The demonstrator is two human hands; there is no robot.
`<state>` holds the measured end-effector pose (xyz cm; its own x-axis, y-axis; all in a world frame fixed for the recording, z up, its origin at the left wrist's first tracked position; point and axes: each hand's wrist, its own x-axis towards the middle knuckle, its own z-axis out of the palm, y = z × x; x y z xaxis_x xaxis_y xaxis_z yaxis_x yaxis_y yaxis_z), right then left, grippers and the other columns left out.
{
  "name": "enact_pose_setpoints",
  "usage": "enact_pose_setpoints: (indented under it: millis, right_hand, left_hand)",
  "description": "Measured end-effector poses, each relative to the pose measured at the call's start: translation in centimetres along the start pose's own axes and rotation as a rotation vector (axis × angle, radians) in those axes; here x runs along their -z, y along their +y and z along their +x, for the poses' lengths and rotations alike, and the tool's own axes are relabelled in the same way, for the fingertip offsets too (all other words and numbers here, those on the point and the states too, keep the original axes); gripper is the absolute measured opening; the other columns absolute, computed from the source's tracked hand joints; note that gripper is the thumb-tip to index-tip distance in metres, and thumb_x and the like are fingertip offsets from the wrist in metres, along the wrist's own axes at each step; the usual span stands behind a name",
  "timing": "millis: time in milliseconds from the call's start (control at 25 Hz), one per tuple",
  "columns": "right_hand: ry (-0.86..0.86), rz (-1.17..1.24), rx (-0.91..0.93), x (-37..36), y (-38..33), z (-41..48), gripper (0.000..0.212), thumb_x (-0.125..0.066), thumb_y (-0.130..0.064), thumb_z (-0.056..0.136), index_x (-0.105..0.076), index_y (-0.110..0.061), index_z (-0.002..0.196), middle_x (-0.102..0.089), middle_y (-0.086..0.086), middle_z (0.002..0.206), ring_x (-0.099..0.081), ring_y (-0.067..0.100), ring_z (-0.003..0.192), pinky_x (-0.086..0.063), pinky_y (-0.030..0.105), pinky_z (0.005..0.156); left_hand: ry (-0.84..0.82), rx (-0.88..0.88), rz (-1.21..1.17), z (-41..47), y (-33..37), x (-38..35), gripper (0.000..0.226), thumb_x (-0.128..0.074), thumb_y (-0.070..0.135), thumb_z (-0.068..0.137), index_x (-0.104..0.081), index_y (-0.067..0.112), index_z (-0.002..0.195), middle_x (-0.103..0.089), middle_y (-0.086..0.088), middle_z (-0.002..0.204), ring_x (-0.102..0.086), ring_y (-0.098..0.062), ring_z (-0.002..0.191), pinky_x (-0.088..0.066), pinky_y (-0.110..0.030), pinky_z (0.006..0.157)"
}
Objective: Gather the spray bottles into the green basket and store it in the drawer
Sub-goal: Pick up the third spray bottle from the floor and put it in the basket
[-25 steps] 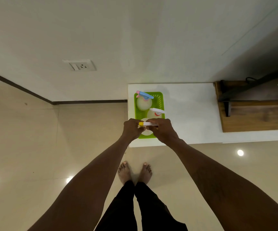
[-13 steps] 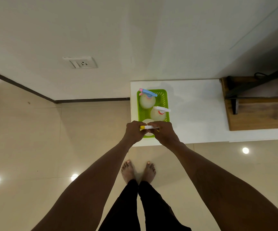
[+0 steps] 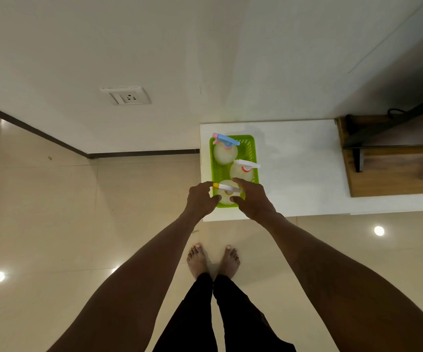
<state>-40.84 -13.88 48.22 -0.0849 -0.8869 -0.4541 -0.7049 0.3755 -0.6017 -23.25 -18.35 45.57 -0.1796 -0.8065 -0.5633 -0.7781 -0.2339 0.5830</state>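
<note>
Spray bottles, three, upright in green basket (image 3: 252, 158) on white counter (image 3: 307, 168); my left hand (image 3: 200, 199) and right hand (image 3: 252, 201) cup the nearest bottle (image 3: 227, 193), fingers loosely curled; drawer stowage, I judge, outstanding.

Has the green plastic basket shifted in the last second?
No. The green plastic basket keeps the same gaps to the left and front edges of the white countertop.

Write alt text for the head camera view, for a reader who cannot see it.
Seen from above, a person's left hand and right hand flank the near end of a green basket holding three spray bottles, fingers curled at the nearest bottle. The basket sits on a white countertop; bare feet stand on a tiled floor.
</note>
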Motion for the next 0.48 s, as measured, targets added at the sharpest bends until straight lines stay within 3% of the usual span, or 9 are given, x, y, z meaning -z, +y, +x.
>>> enact_pose_setpoints:
  millis: [160, 280, 360, 480]
  right_hand:
    - [0.301, -0.117, 0.122, 1.3, -0.3, -0.7, 0.033, -0.069, -0.012, 0.088, -0.068, -0.013, 0.121, -0.071, 0.007, 0.120, -0.066, 0.029, 0.110, -0.053, 0.038, 0.094]
    - [0.465, -0.117, 0.119, 3.1, -1.0, -0.5, 0.034, -0.066, -0.007, 0.088, -0.065, -0.015, 0.121, -0.067, 0.005, 0.121, -0.063, 0.026, 0.111, -0.053, 0.035, 0.091]
    - [0.442, -0.152, 0.090, 3.9, -1.2, 0.6, 0.045, -0.069, -0.011, 0.088, -0.058, -0.019, 0.131, -0.061, 0.002, 0.131, -0.055, 0.022, 0.122, -0.051, 0.035, 0.093]
    - [0.245, -0.283, 0.024, 4.0, -0.8, 2.7, 0.070, -0.075, -0.015, 0.082, -0.045, -0.020, 0.145, -0.048, 0.002, 0.149, -0.042, 0.021, 0.138, -0.048, 0.039, 0.098]
  left_hand:
    - [0.056, 0.002, 0.023, -1.5, 0.0, 0.7, 0.074, -0.080, 0.031, 0.074, -0.050, 0.022, 0.142, -0.064, -0.008, 0.130, -0.057, -0.029, 0.122, -0.049, -0.040, 0.099]
    - [0.116, -0.165, 0.021, -2.1, 0.7, 1.9, 0.087, -0.082, 0.029, 0.070, -0.043, 0.022, 0.147, -0.055, -0.004, 0.143, -0.052, -0.027, 0.131, -0.046, -0.041, 0.103]
    - [0.112, -0.270, 0.083, -2.0, 1.7, 2.7, 0.082, -0.081, 0.033, 0.072, -0.046, 0.025, 0.146, -0.048, -0.003, 0.150, -0.047, -0.025, 0.135, -0.044, -0.041, 0.106]
    - [0.033, -0.338, 0.228, -1.5, 3.5, 3.1, 0.071, -0.081, 0.035, 0.074, -0.054, 0.028, 0.139, -0.049, 0.000, 0.149, -0.045, -0.020, 0.135, -0.039, -0.036, 0.106]
